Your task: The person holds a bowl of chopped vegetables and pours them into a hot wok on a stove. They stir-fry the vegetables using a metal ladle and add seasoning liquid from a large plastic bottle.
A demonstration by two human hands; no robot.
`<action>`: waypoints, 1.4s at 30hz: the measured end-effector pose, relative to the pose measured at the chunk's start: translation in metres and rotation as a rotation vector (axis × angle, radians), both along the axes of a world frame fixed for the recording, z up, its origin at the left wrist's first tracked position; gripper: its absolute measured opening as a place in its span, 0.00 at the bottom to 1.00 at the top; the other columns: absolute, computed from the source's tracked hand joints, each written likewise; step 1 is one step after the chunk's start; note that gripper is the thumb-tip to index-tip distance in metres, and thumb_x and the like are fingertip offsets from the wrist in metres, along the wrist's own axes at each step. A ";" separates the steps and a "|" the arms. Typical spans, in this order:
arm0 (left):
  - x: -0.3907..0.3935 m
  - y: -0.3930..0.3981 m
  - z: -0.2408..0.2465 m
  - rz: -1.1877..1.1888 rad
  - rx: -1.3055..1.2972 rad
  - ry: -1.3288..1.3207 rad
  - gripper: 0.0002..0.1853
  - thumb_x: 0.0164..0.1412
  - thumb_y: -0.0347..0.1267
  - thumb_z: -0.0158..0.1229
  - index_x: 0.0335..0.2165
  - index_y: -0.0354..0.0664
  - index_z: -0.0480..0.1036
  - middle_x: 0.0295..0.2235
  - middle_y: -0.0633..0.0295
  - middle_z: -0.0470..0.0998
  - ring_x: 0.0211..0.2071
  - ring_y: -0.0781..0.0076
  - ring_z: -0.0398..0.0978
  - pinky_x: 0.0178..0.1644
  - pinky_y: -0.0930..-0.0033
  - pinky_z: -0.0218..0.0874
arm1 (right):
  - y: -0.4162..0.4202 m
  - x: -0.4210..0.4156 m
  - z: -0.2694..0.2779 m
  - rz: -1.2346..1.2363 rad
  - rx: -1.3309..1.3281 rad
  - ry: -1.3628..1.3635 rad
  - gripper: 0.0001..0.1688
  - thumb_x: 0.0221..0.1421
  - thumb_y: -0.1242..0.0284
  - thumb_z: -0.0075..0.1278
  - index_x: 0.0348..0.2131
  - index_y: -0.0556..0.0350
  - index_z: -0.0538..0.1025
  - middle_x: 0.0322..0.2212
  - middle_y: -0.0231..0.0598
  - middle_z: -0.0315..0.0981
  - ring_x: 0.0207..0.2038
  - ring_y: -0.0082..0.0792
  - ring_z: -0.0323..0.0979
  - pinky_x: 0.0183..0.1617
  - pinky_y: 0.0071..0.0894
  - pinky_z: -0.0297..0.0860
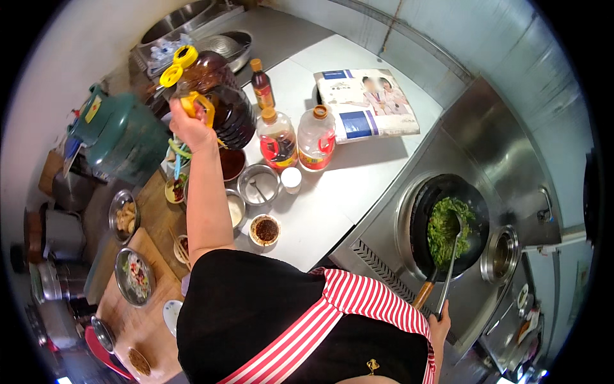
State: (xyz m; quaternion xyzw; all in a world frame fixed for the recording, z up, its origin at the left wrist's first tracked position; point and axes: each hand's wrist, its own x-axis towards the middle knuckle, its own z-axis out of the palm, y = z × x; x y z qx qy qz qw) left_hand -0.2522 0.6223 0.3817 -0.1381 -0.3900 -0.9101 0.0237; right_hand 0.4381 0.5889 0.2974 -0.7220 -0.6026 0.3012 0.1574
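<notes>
My left hand (pixel 193 126), arm stretched forward, grips the yellow handle (pixel 200 108) of a large clear plastic jug (pixel 235 115) of dark liquid. Yellow caps (pixel 184 56) show by the jugs' tops; whether the held jug touches the counter I cannot tell. Down at the right, my right hand (pixel 439 329) is closed around the metal handle of a ladle (pixel 449 273). The ladle's bowl rests among chopped green vegetables (pixel 446 225) in a black wok (pixel 472 249). The wok sits on the stove, its wooden handle (pixel 423 295) beside my right hand.
Sauce bottles (pixel 316 139), a steel bowl with a spoon (pixel 259 185) and a sauce cup (pixel 265 230) stand on the white counter (pixel 316 216). A printed package (pixel 369 105) lies behind. Left are a green gas cylinder (pixel 124 134) and a cutting board (pixel 144 326); a steel pot (pixel 501 254) is beside the wok.
</notes>
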 end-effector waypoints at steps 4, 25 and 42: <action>-0.037 0.029 -0.044 -0.020 -0.058 -0.078 0.15 0.59 0.43 0.46 0.22 0.46 0.64 0.15 0.68 0.63 0.13 0.81 0.58 0.14 0.81 0.47 | -0.057 -0.017 0.028 -0.027 -0.035 -0.025 0.37 0.45 0.83 0.42 0.57 0.57 0.58 0.24 0.43 0.68 0.20 0.26 0.63 0.25 0.26 0.62; -0.030 0.054 -0.160 0.164 -0.632 -0.189 0.26 0.60 0.47 0.42 0.31 0.29 0.68 0.25 0.54 0.70 0.24 0.67 0.67 0.27 0.69 0.60 | -0.025 -0.026 0.040 0.014 -0.110 -0.363 0.40 0.45 0.74 0.44 0.59 0.45 0.54 0.26 0.57 0.71 0.31 0.57 0.70 0.36 0.50 0.64; 0.519 0.003 -0.242 -1.491 -0.998 0.207 0.19 0.58 0.37 0.52 0.45 0.37 0.65 0.40 0.56 0.71 0.42 0.66 0.69 0.47 0.68 0.60 | 0.027 0.136 -0.067 0.208 0.054 -0.115 0.40 0.46 0.73 0.45 0.59 0.46 0.52 0.24 0.59 0.71 0.29 0.58 0.70 0.35 0.50 0.65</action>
